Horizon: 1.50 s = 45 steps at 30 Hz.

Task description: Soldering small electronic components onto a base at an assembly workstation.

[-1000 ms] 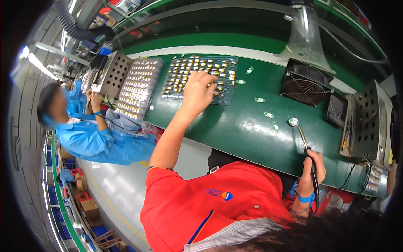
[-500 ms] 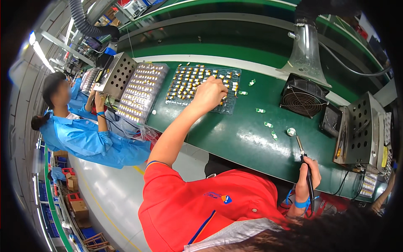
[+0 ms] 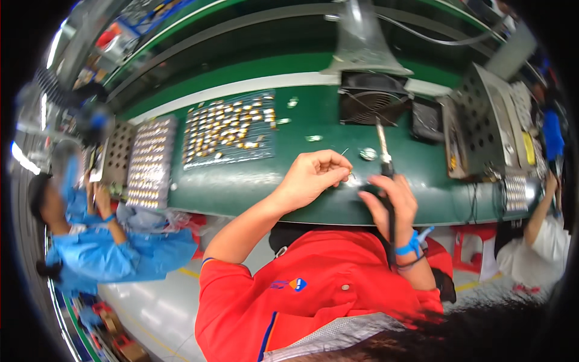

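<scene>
My left hand (image 3: pixel 313 176) hovers over the green bench (image 3: pixel 253 181), its fingertips pinched on a small component with a thin wire lead sticking up. My right hand (image 3: pixel 389 202) grips the black handle of a soldering iron (image 3: pixel 382 148), whose metal tip points away toward the fan. The two hands are close together near the bench's front edge. A clear tray (image 3: pixel 230 130) of several small gold-coloured components lies to the left of my left hand.
A black fan (image 3: pixel 369 104) and a metal fume funnel (image 3: pixel 360 42) stand behind the hands. A perforated metal box (image 3: pixel 482 120) sits at the right. A second parts tray (image 3: pixel 149 161) lies further left, beside a person in blue (image 3: pixel 90 241). Another person sits at the far right.
My left hand has left the component tray and drawn back to the right, now pinching a small part. The right hand with the iron has come up beside it. The view swung right.
</scene>
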### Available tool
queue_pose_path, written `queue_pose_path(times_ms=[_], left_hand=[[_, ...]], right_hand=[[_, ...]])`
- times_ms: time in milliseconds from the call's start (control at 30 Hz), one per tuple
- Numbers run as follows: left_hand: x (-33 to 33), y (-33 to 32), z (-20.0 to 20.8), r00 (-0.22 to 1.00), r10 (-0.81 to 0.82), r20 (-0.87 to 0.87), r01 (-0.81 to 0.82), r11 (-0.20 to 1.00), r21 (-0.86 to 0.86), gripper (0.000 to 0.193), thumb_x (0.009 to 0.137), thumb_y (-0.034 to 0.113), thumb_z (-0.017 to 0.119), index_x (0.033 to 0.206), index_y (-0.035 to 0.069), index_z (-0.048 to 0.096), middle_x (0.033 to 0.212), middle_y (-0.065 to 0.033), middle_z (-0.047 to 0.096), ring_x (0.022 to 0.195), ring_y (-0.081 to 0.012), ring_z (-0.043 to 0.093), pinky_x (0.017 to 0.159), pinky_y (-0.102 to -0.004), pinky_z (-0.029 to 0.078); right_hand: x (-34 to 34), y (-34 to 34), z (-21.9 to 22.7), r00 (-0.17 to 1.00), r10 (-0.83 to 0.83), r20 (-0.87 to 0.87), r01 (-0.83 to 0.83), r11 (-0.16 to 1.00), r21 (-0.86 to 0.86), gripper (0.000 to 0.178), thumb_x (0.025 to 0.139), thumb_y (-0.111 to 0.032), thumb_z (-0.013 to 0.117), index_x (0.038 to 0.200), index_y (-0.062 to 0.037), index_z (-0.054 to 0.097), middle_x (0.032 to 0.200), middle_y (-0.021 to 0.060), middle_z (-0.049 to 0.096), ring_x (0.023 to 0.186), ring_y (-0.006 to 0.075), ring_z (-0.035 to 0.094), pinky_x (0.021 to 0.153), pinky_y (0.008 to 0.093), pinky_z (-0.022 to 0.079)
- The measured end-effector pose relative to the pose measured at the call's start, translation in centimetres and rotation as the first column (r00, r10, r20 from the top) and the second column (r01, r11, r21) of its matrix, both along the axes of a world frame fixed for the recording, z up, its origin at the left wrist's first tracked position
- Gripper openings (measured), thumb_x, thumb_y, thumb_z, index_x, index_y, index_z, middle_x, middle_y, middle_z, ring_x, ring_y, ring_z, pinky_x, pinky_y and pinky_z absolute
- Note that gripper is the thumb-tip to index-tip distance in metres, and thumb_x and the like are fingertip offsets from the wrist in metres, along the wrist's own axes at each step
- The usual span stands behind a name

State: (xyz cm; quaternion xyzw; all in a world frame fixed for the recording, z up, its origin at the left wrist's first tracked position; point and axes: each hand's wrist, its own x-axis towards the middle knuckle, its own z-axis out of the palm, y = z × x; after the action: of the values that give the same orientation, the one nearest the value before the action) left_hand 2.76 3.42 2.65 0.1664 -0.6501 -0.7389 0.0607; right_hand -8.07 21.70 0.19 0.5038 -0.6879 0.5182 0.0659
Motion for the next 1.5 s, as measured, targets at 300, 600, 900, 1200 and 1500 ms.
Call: queue_pose_path(times_ms=[300, 600, 900, 1200, 1500], left_hand=[[-1.5, 2.3, -1.3, 0.989, -0.143, 0.042, 0.141, 0.988, 0.057, 0.013, 0.09, 0.007, 0.063, 0.1, -0.001, 0.066, 0.084, -0.0049, 0.066, 0.073, -0.0077, 0.057, 0.067, -0.0211, 0.047], [-3.0, 2.0, -1.0, 0.994, -0.054, -0.093, -0.003, 0.851, -0.526, 0.012, 0.084, 0.005, 0.067, 0.094, -0.001, 0.069, 0.081, -0.0055, 0.066, 0.07, -0.0084, 0.06, 0.062, -0.023, 0.048], [-6.1, 1.2, -2.1, 0.979, 0.058, -0.197, -0.193, 0.59, -0.784, 0.009, 0.075, 0.007, 0.069, 0.081, 0.003, 0.064, 0.089, -0.0061, 0.064, 0.095, -0.0261, 0.054, 0.083, -0.0363, 0.045], [-6.5, 1.3, -2.8, 0.981, 0.085, -0.172, -0.19, 0.565, -0.803, 0.008, 0.071, 0.008, 0.07, 0.077, 0.005, 0.065, 0.083, -0.0078, 0.064, 0.089, -0.0272, 0.054, 0.08, -0.0387, 0.042], [-6.6, 1.3, -2.5, 0.945, 0.02, -0.326, -0.292, 0.497, -0.817, 0.01, 0.073, 0.001, 0.068, 0.082, 0.002, 0.063, 0.085, -0.0077, 0.062, 0.086, -0.0261, 0.054, 0.077, -0.036, 0.045]], right_hand=[[-0.4, 0.0, -0.3, 0.997, 0.004, -0.072, -0.012, 0.995, -0.103, 0.036, 0.072, 0.009, 0.07, 0.104, -0.0049, 0.061, 0.077, 0.0099, 0.06, 0.065, 0.0261, 0.057, 0.058, 0.0339, 0.048], [-0.8, 2.0, -1.4, 0.883, 0.04, 0.468, -0.011, 0.998, -0.066, 0.024, 0.086, 0.006, 0.061, 0.108, 0.0006, 0.055, 0.083, 0.011, 0.067, 0.081, 0.0161, 0.066, 0.074, 0.0273, 0.053], [-2.0, 3.7, -1.3, 0.98, -0.08, 0.18, 0.093, 0.993, -0.066, 0.029, 0.09, -0.02, 0.064, 0.105, 0.0046, 0.063, 0.071, 0.008, 0.054, 0.063, 0.0157, 0.048, 0.058, 0.0271, 0.039], [-1.9, 3.4, -1.2, 0.977, -0.056, 0.205, 0.074, 0.994, -0.08, 0.021, 0.088, -0.015, 0.064, 0.096, 0.0052, 0.065, 0.064, 0.0063, 0.049, 0.059, 0.0168, 0.043, 0.055, 0.0288, 0.034], [-2.2, 3.6, -1.6, 0.98, -0.056, 0.191, 0.074, 0.993, -0.088, 0.021, 0.089, -0.015, 0.063, 0.097, 0.0051, 0.065, 0.064, 0.0054, 0.048, 0.058, 0.0155, 0.042, 0.053, 0.0284, 0.032]])
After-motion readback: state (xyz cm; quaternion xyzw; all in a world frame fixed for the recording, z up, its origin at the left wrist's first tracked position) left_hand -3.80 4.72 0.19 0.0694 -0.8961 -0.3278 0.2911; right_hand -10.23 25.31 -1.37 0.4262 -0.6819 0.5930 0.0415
